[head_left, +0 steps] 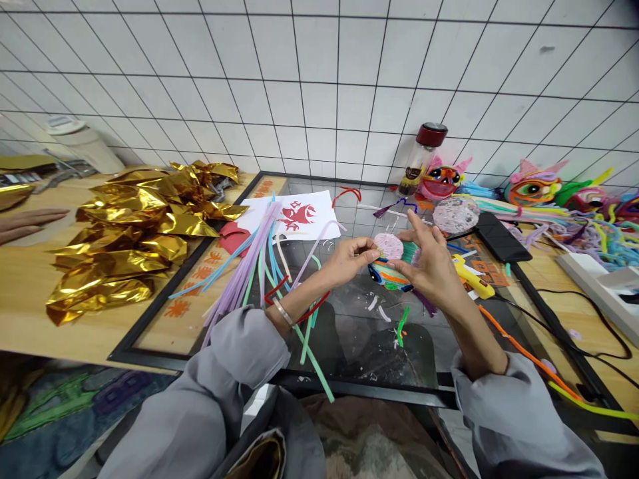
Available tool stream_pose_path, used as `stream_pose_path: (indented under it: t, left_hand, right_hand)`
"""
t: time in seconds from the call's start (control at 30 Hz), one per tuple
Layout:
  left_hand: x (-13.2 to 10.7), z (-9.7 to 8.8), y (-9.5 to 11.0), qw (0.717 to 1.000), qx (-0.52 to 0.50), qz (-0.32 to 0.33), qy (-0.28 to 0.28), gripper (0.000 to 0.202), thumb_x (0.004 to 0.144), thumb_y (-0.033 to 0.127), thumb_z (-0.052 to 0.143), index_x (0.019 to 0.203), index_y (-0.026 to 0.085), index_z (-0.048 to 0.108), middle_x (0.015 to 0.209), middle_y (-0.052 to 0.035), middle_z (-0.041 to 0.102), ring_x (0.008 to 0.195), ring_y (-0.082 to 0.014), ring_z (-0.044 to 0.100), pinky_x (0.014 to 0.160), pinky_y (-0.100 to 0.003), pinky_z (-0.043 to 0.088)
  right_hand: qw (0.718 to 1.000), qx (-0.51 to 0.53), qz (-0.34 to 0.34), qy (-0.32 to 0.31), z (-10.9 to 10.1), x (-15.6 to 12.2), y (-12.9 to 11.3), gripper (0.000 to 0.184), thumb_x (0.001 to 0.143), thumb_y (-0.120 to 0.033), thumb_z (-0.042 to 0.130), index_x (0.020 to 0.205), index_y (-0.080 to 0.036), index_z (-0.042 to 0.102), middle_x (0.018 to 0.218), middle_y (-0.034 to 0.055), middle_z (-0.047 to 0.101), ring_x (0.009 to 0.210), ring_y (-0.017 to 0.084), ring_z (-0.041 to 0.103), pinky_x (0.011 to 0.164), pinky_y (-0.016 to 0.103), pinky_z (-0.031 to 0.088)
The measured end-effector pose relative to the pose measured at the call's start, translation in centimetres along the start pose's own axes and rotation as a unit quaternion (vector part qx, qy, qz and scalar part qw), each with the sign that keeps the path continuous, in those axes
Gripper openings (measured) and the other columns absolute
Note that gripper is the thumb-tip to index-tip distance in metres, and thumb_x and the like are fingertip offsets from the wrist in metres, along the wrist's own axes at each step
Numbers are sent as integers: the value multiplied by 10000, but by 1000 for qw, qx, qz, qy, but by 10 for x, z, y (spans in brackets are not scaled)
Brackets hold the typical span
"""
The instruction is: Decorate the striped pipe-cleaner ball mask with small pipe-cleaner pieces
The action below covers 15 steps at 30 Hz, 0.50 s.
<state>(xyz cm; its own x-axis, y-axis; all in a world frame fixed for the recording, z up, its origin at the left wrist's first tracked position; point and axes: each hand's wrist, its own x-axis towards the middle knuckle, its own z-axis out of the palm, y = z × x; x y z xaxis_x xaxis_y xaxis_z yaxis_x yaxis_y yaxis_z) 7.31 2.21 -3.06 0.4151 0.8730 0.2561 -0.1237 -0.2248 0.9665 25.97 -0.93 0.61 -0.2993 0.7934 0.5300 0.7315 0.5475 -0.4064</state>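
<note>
Above the dark glass board, my left hand [352, 261] pinches the edge of a pink fuzzy oval piece [388, 246] between thumb and fingers. Just below that oval is a colourful pipe-cleaner craft [392, 275] with blue, orange, white and green stripes. My right hand [428, 259] holds the craft's right side, its thumb along the near edge and its index finger raised. Whether the oval is fixed to the craft, I cannot tell. A purple tassel [426, 304] hangs under my right hand. Loose purple, blue and green pipe cleaners [249, 259] lie beside my left forearm.
Crumpled gold foil [134, 233] covers the left side, near another person's hand [30, 224]. A yellow glue gun [474, 278], black phone [503, 238] and power strip [599, 286] with trailing cords are at right. A lidded bottle [422, 159] stands by the tiled wall.
</note>
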Motion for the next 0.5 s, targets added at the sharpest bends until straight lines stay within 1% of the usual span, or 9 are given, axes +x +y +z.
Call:
stream_pose_path:
  t: [0.07, 0.1, 0.17, 0.23, 0.3, 0.4, 0.47, 0.5]
  left_hand:
    - [-1, 1, -2, 1000, 7, -2, 10, 358, 735, 472, 676, 737, 130, 571, 700, 2, 534, 670, -108, 474, 648, -239, 374]
    - [-2, 1, -3, 1000, 15, -5, 15, 349, 732, 463, 678, 743, 129, 575, 703, 3, 536, 668, -107, 473, 647, -239, 374]
    - [-3, 2, -3, 999, 35, -10, 22, 326, 735, 441, 672, 761, 129, 583, 711, 3, 538, 663, -105, 468, 638, -238, 371]
    - [-4, 3, -1, 998, 62, -6, 25, 295, 750, 416, 652, 766, 130, 587, 714, 4, 531, 653, -102, 457, 617, -234, 357]
    - [-5, 3, 2, 995, 92, 3, 28, 260, 762, 386, 636, 751, 131, 588, 707, 10, 519, 635, -95, 439, 593, -229, 337]
    - [-6, 2, 8, 991, 131, 14, 35, 209, 759, 337, 635, 732, 132, 602, 696, 16, 515, 611, -88, 424, 571, -227, 321]
    - [-6, 2, 11, 988, 146, 23, 39, 178, 752, 307, 641, 725, 134, 615, 701, 12, 526, 613, -90, 433, 572, -228, 329]
    - [-6, 2, 12, 987, 151, 28, 41, 165, 750, 296, 643, 722, 135, 620, 705, 8, 533, 617, -91, 438, 574, -228, 335]
  right_hand:
    - [1000, 1, 0, 1, -2, 0, -1, 703, 851, -446, 560, 1463, -228, 290, 1108, 98, 666, 1091, 276, 603, 1094, 610, 189]
    - [1000, 1, -1, -1, -3, 0, -1, 638, 851, -435, 561, 1424, -237, 361, 1111, 92, 667, 1079, 272, 608, 1097, 606, 188]
    - [1000, -1, -4, -10, -4, 0, -3, 455, 853, -409, 565, 1281, -257, 526, 1104, 74, 672, 1067, 266, 613, 1101, 599, 180]
    - [1000, -5, -7, -22, -5, 0, -4, 300, 849, -380, 576, 1121, -261, 622, 1089, 59, 677, 1062, 264, 612, 1104, 594, 173]
    - [1000, -7, -6, -30, -6, 1, -5, 246, 837, -361, 593, 1053, -255, 643, 1087, 54, 677, 1066, 263, 608, 1110, 590, 160]
    - [999, -3, 1, -37, -7, 1, -5, 279, 809, -350, 617, 1064, -238, 627, 1126, 67, 661, 1095, 264, 592, 1120, 587, 135]
    - [999, 8, 4, -37, -8, 2, -6, 271, 796, -340, 620, 1041, -225, 616, 1129, 75, 658, 1094, 263, 591, 1119, 589, 140]
    - [999, 15, 5, -36, -9, 2, -6, 232, 795, -336, 614, 996, -222, 614, 1117, 75, 662, 1080, 260, 596, 1115, 588, 152]
